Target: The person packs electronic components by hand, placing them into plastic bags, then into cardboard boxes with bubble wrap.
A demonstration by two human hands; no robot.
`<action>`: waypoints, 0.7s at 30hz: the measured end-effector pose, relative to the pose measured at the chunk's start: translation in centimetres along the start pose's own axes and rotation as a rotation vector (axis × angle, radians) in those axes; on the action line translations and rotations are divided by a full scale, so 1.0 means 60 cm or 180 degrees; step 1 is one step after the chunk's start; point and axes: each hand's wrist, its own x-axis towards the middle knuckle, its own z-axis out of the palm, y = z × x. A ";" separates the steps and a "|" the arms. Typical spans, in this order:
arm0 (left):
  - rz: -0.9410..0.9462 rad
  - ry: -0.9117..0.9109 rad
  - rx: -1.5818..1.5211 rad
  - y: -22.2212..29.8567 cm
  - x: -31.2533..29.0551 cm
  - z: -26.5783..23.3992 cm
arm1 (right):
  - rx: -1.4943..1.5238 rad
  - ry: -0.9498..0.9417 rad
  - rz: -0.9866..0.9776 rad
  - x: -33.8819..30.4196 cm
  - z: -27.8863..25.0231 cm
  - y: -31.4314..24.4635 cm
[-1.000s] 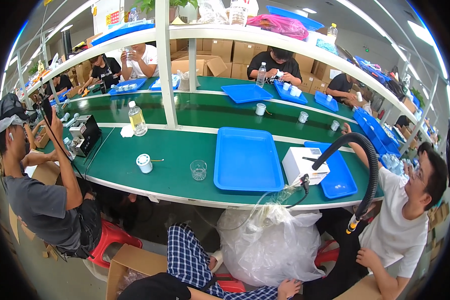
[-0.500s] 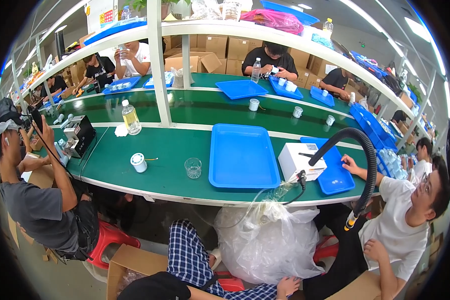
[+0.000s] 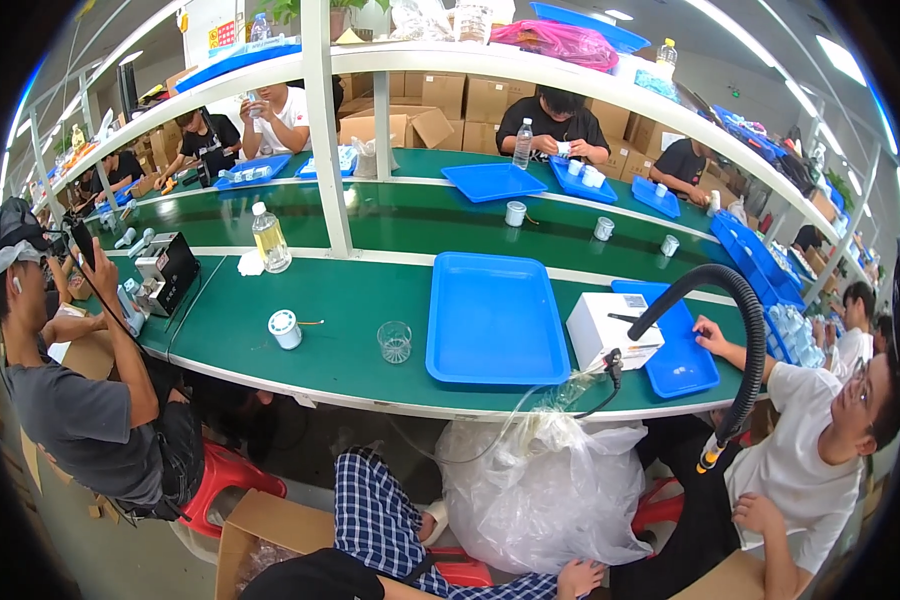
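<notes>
At the bottom edge my left hand (image 3: 578,578) rests on my checked trouser leg (image 3: 510,584), its fingers laid out and holding nothing. A dark sleeve (image 3: 315,575) and part of a forearm show to its left; the wrist is cut off by the frame. My right hand is not seen. On the green table ahead, apart from me, stand a small white cylindrical device (image 3: 285,329) with a thin wire, a clear glass (image 3: 395,342), a blue tray (image 3: 495,320) and a white box-shaped machine (image 3: 613,330) with a black flexible hose (image 3: 735,300).
A large clear plastic bag (image 3: 540,495) hangs under the table edge. Cardboard boxes (image 3: 270,520) flank my legs. One co-worker (image 3: 85,420) sits left; another (image 3: 800,470) sits right, a hand on a blue tray (image 3: 680,350). A bottle (image 3: 269,238) stands near the shelf post.
The whole view has shifted slightly, so the table and its things sit a little lower and farther right. My left hand stays on my leg.
</notes>
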 end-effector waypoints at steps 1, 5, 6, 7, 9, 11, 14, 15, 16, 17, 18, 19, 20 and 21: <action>0.0021 0.0003 0.0021 0.000 0.000 0.001 | -0.0016 0.0025 -0.0001 0.001 0.002 0.004; 0.0042 0.0046 0.0054 0.003 -0.001 -0.003 | -0.0063 0.0124 -0.0006 -0.040 0.014 -0.020; 0.0080 0.0013 0.0000 0.001 0.002 0.000 | -0.0077 0.0170 0.0052 -0.074 0.019 -0.033; 0.0092 0.0004 -0.0026 0.000 0.003 0.000 | -0.0095 0.0205 0.0066 -0.105 0.026 -0.048; -0.0022 0.0013 0.0078 0.005 0.002 -0.005 | -0.0058 0.0197 -0.0066 -0.176 0.043 -0.098; -0.0028 0.0018 0.0072 0.003 0.001 -0.006 | -0.0072 0.0233 -0.0070 -0.209 0.054 -0.112; -0.0007 -0.0019 0.0090 -0.001 0.003 -0.003 | -0.0091 0.0335 -0.0041 -0.191 0.042 -0.108; 0.0001 -0.0035 0.0057 -0.002 0.004 -0.002 | -0.0095 0.0366 -0.0025 -0.180 0.035 -0.105; 0.0028 -0.0071 0.0004 -0.003 0.008 0.002 | -0.0097 0.0406 0.0025 -0.165 0.023 -0.097; 0.0043 -0.0101 -0.0022 -0.004 0.011 0.005 | -0.0099 0.0437 0.0064 -0.148 0.011 -0.090; 0.0049 -0.0092 -0.0034 -0.005 0.011 0.005 | -0.0096 0.0456 0.0048 -0.131 -0.002 -0.089; -0.0022 0.0002 0.0046 -0.004 -0.006 -0.005 | -0.0101 0.0447 -0.0113 -0.121 -0.008 -0.109; -0.0102 0.0085 0.0150 0.001 -0.019 -0.015 | -0.0108 0.0451 -0.0269 -0.107 -0.022 -0.128; -0.0013 -0.0012 0.0067 -0.002 -0.006 -0.002 | -0.0105 0.0511 -0.0132 0.032 -0.117 -0.082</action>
